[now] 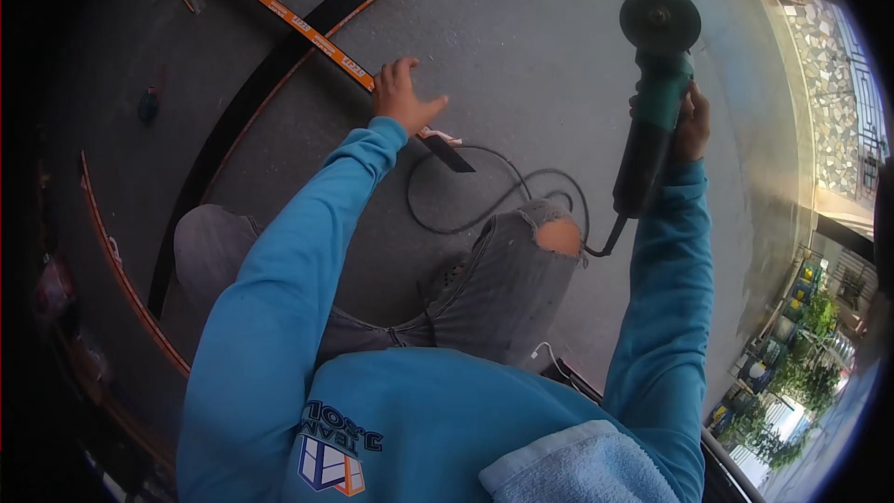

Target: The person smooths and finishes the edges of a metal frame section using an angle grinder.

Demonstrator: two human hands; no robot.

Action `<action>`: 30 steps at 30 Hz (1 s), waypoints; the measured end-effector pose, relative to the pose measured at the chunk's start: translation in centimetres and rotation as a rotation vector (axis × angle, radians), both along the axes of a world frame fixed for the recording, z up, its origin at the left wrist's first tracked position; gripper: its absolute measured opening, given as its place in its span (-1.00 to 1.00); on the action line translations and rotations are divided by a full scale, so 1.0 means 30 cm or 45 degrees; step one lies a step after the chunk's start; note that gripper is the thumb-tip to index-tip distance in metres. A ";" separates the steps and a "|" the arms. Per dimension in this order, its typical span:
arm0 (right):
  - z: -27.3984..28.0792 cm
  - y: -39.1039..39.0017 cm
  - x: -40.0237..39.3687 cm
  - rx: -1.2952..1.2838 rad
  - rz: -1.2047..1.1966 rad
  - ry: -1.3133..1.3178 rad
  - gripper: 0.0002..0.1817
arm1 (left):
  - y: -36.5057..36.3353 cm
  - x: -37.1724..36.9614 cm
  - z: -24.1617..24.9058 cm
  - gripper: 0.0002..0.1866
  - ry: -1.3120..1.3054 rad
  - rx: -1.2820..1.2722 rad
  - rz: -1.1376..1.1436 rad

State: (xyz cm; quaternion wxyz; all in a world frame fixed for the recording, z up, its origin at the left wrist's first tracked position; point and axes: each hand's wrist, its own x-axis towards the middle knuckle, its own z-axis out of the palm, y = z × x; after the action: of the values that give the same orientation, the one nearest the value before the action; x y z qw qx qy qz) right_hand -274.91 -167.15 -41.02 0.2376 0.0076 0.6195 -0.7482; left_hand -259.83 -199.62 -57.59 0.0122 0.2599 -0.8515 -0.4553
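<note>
My right hand [691, 123] is wrapped around the body of a green and black angle grinder [659, 110], held up at the right with its dark round disc [660, 19] uppermost. My left hand [405, 101] lies over a long dark metal bar [452, 155], its thumb stretched out to the side and its fingers apart. Whether the palm presses on the bar is hidden. An orange printed strip [307, 30] runs along the bar's upper length. Below my left hand, a bit of whitish wrapping [440, 136] hangs by the bar's cut end.
A black power cord [503, 214] loops over the grey floor [531, 56] near my knee. A curved dark strip [247, 102] passes under the bar. At left lie another curved strip [121, 265] and a small greenish object [147, 104]. A towel [582, 466] hangs at my chest.
</note>
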 end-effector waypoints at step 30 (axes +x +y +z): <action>0.331 0.113 0.071 0.450 0.810 0.392 -0.38 | -0.052 0.136 0.222 -0.31 0.594 1.670 0.821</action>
State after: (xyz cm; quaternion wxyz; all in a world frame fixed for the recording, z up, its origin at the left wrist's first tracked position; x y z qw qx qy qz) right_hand -272.77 -163.76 -31.10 0.3570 -0.2563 0.7385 -0.5114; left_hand -255.74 -201.19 -50.94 0.1672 0.3468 -0.2643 -0.8843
